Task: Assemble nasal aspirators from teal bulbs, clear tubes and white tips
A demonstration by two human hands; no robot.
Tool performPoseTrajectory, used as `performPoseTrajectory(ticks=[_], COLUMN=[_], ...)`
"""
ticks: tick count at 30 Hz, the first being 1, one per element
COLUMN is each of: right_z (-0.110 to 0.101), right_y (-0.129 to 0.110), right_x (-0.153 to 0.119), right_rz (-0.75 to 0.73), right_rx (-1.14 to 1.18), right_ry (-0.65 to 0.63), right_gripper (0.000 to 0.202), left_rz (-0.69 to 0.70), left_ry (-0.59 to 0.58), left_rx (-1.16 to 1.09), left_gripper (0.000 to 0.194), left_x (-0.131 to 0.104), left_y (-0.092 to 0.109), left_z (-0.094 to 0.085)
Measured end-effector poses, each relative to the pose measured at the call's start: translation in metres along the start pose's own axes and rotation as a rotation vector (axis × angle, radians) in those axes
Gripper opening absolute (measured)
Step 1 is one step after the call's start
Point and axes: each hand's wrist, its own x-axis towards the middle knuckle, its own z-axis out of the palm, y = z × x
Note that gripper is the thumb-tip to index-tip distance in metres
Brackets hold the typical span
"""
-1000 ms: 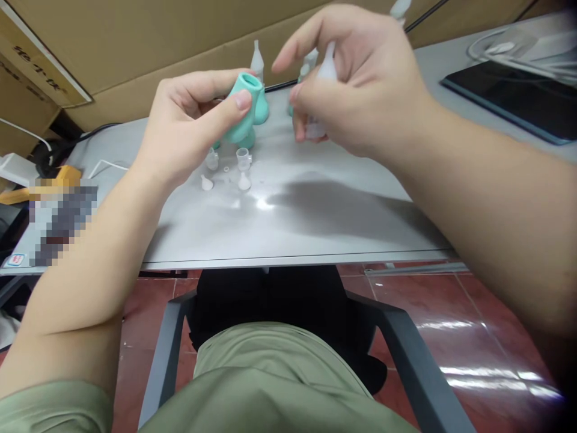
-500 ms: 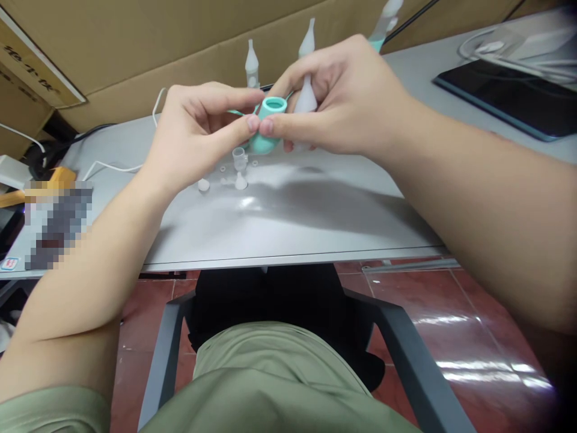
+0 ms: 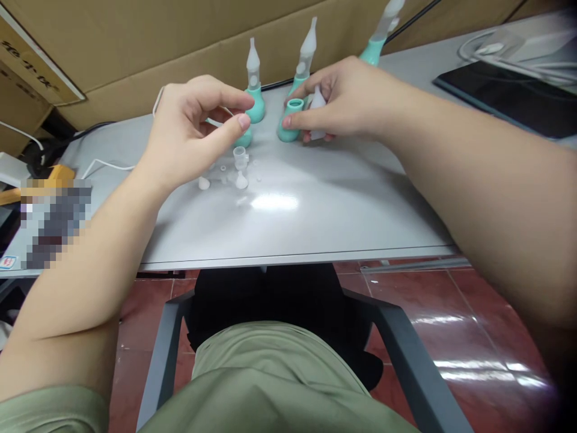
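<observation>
- On the grey table (image 3: 293,234), toward the back, three teal-based pieces are standing topped with clear chambers and white tips: the left piece (image 3: 253,75), the middle piece (image 3: 306,54) and the right piece (image 3: 378,36), whose top is running out of view. These three are looking complete.
- In front of the middle piece, an untopped bulb (image 3: 288,129) is standing with its round mouth bare, so its upper part is apparently lacking.
- The right hand (image 3: 345,99) is pinching that bulb between thumb and forefinger, while its other fingers are curling around a white-tipped nozzle (image 3: 318,99). The nozzle is pointing upward just beside the bulb, not seated in it.
- The left hand (image 3: 198,123) is hovering with thumb and forefinger parted; nothing is showing in its grasp, though its inner fingers are partly hidden.
- Behind its fingertips, another teal bulb (image 3: 243,138) is sitting half hidden; whether anything is topping it, I cannot tell.
- Nearer the front edge, a clear cup (image 3: 240,157), two white cones (image 3: 242,180) and some tiny rings (image 3: 223,168) are lying loose, so fitting work is seemingly remaining.
</observation>
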Motion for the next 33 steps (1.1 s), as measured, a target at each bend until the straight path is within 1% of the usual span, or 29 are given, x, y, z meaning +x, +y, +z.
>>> performPoseTrajectory(ticks=[2,4,5,6,7,9,12,15,18,21,24,27,29,31,33], right_z=[-0.002,-0.002,0.0,0.002,0.006,0.014,0.027,0.033,0.035,0.035,0.034,0.034,0.033,0.031,0.028], right_y=[-0.005,-0.011,-0.015,-0.017,-0.02,-0.023,-0.024,-0.023,-0.019,-0.013,-0.006,0.001,0.005,0.008,0.01], right_x=[-0.004,-0.01,-0.014,-0.017,-0.02,-0.025,-0.029,-0.031,-0.03,-0.026,-0.021,-0.016,-0.014,-0.014,-0.015], right_rz=[-0.062,-0.153,-0.204,-0.25,-0.285,-0.322,-0.334,-0.37,-0.392,-0.417,-0.508,-0.567,-0.57,-0.571,-0.559], right_rx=[0.038,0.108,0.163,0.224,0.281,0.368,0.454,0.59,0.667,0.714,0.722,0.701,0.69,0.677,0.636], right_ry=[0.074,0.174,0.197,0.193,0.166,0.083,-0.033,-0.136,-0.23,-0.315,-0.326,-0.276,-0.263,-0.268,-0.288], right_gripper=[0.024,0.023,0.03,0.039,0.045,0.052,0.051,0.048,0.044,0.036,0.031,0.023,0.02,0.024,0.027], left_rz=[0.006,0.001,-0.001,-0.007,-0.011,-0.029,-0.115,-0.206,-0.221,-0.221,-0.176,-0.134,-0.164,-0.199,-0.203], left_ry=[0.003,0.0,-0.002,-0.011,-0.015,-0.04,-0.137,-0.199,-0.197,-0.164,-0.126,-0.144,-0.178,-0.22,-0.241], left_rx=[0.01,0.001,-0.016,-0.038,-0.063,-0.108,-0.147,-0.184,-0.167,-0.106,-0.084,-0.07,-0.027,0.041,0.095], left_gripper=[0.036,0.039,0.041,0.043,0.045,0.049,0.051,0.042,0.041,0.039,0.034,0.034,0.034,0.034,0.033], left_x=[0.0,0.0,-0.001,-0.001,-0.001,-0.003,-0.004,-0.007,-0.009,-0.009,-0.007,-0.005,-0.006,-0.007,-0.009], left_y=[-0.006,-0.009,-0.009,-0.008,-0.005,0.003,0.022,0.042,0.052,0.052,0.045,0.042,0.044,0.048,0.049], left_z=[0.0,-0.001,-0.001,-0.001,-0.001,0.0,0.002,0.005,0.01,0.012,0.01,0.004,-0.001,-0.004,-0.006])
